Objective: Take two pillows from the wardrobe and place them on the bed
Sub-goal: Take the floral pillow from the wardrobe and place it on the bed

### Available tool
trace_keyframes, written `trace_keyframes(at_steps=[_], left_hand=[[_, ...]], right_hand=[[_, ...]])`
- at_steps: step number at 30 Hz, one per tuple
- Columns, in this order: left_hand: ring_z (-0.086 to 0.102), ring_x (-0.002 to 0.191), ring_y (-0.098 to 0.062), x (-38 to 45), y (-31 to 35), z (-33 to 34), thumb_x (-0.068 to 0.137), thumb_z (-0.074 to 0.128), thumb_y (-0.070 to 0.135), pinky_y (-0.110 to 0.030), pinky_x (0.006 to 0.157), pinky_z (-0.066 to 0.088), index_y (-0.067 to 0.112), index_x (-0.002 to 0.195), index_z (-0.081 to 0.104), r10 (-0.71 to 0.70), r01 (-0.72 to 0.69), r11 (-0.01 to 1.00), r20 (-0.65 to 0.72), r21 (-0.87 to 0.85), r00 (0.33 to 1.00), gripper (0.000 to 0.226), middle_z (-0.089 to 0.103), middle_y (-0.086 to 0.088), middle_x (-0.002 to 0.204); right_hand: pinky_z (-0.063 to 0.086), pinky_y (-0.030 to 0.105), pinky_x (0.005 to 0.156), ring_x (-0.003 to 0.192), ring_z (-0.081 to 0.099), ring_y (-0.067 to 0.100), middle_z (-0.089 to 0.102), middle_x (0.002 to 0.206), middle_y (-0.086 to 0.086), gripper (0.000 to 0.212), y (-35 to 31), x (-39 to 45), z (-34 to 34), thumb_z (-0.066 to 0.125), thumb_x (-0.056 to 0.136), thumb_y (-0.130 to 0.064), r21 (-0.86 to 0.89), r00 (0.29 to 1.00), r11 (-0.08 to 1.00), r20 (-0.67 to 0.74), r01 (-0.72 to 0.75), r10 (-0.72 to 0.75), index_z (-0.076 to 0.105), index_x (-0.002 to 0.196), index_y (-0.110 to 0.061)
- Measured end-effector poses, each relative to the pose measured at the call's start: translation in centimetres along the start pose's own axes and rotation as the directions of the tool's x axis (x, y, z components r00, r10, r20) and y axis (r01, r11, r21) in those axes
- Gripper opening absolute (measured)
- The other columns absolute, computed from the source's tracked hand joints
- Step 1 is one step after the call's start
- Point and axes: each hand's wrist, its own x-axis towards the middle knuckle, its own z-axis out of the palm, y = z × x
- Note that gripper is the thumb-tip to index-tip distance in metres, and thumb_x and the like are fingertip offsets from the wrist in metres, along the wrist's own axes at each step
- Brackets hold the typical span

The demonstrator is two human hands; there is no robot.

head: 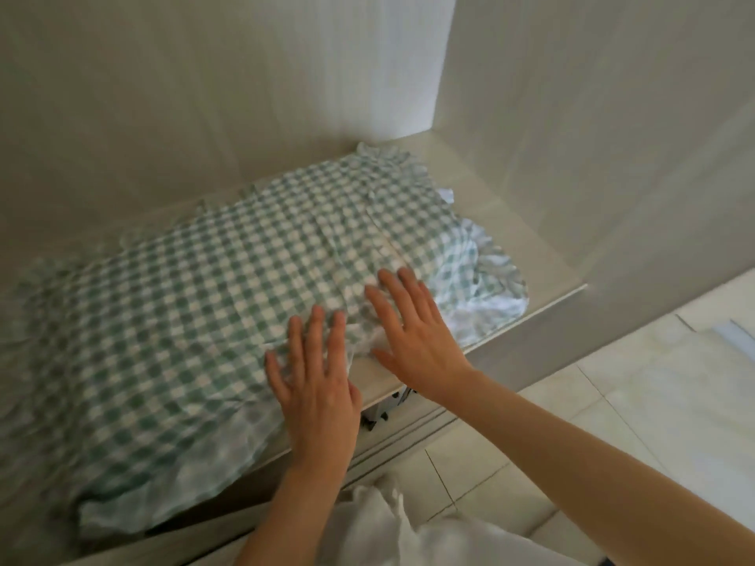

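Observation:
A green-and-white checked pillow with a frilled edge lies across the wardrobe shelf, its near side hanging over the shelf front. More checked cloth with a frill shows at its right end; I cannot tell if it is a second pillow. My left hand lies flat on the pillow's front right part, fingers spread. My right hand rests palm down just to the right, at the pillow's edge near the shelf front. Neither hand grips anything.
The pale wardrobe back and right side wall close in the shelf. A dark item shows under the shelf front. White cloth hangs at the bottom centre. Pale floor tiles lie to the right.

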Motion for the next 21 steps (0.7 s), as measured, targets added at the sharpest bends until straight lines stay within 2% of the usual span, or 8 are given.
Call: trace_keyframes(at_steps=[3, 7, 12, 16, 18, 21], left_hand=[[0.014, 0.15, -0.033, 0.3, 0.0, 0.2, 0.055, 0.091, 0.016, -0.055, 0.116, 0.003, 0.02, 0.154, 0.03, -0.103, 0.104, 0.995, -0.038, 0.01, 0.994, 0.117, 0.023, -0.011, 0.162], [0.021, 0.147, -0.034, 1.5, -0.4, 0.6, 0.053, 0.092, 0.013, -0.058, 0.113, 0.01, 0.024, 0.152, 0.034, -0.211, 0.215, 0.976, -0.102, 0.029, 0.972, 0.115, 0.033, -0.008, 0.157], [0.036, 0.139, -0.03, 3.3, -0.8, 0.9, 0.058, 0.087, 0.012, -0.057, 0.108, 0.02, 0.023, 0.142, 0.051, -0.272, 0.281, 0.959, -0.19, 0.022, 0.943, 0.091, 0.051, 0.003, 0.145], [0.049, 0.126, -0.027, 4.1, -1.2, 1.3, 0.063, 0.08, 0.009, -0.051, 0.099, 0.027, 0.02, 0.125, 0.066, -0.262, 0.267, 0.963, -0.3, -0.027, 0.917, 0.065, 0.067, 0.006, 0.124], [0.051, 0.122, -0.025, 4.5, -1.2, 1.4, 0.061, 0.081, 0.002, -0.05, 0.097, 0.028, 0.019, 0.116, 0.071, -0.272, 0.266, 0.962, -0.33, -0.064, 0.904, 0.058, 0.07, 0.006, 0.114], [0.054, 0.117, -0.022, 5.1, -1.2, 1.4, 0.058, 0.077, -0.013, -0.047, 0.095, 0.028, 0.015, 0.102, 0.075, -0.284, 0.257, 0.959, -0.402, -0.121, 0.87, 0.051, 0.074, 0.006, 0.102]], right_hand=[[0.024, 0.059, 0.112, 0.141, 0.023, 0.042, 0.033, 0.151, 0.02, 0.089, 0.7, 0.3, 1.1, 0.078, 0.072, -0.039, -0.059, 0.999, 0.998, -0.05, 0.016, -0.019, 0.037, 0.144, -0.009], [0.026, 0.062, 0.109, 0.137, 0.032, 0.045, 0.04, 0.147, 0.02, 0.091, 1.3, 0.8, 2.3, 0.079, 0.067, -0.039, -0.109, 0.987, 0.993, -0.149, 0.05, -0.066, 0.034, 0.142, -0.014], [0.02, 0.063, 0.111, 0.139, 0.026, 0.041, 0.036, 0.151, 0.012, 0.088, 0.7, 3.1, 1.9, 0.074, 0.072, -0.041, -0.157, 0.952, 0.963, -0.182, 0.22, -0.247, 0.032, 0.147, -0.021], [0.021, 0.062, 0.111, 0.14, 0.027, 0.04, 0.035, 0.153, 0.01, 0.084, 1.3, 4.4, 1.8, 0.069, 0.079, -0.035, -0.168, 0.938, 0.944, -0.153, 0.284, -0.31, 0.026, 0.149, -0.023], [0.024, 0.062, 0.11, 0.138, 0.032, 0.038, 0.039, 0.151, 0.009, 0.081, 2.0, 4.8, 1.6, 0.069, 0.079, -0.033, -0.183, 0.93, 0.93, -0.129, 0.32, -0.345, 0.027, 0.149, -0.024], [0.032, 0.063, 0.104, 0.124, 0.048, 0.036, 0.052, 0.138, 0.009, 0.069, 2.8, 6.1, 0.8, 0.066, 0.077, -0.025, -0.205, 0.898, 0.899, -0.135, 0.388, -0.418, 0.041, 0.142, -0.026]])
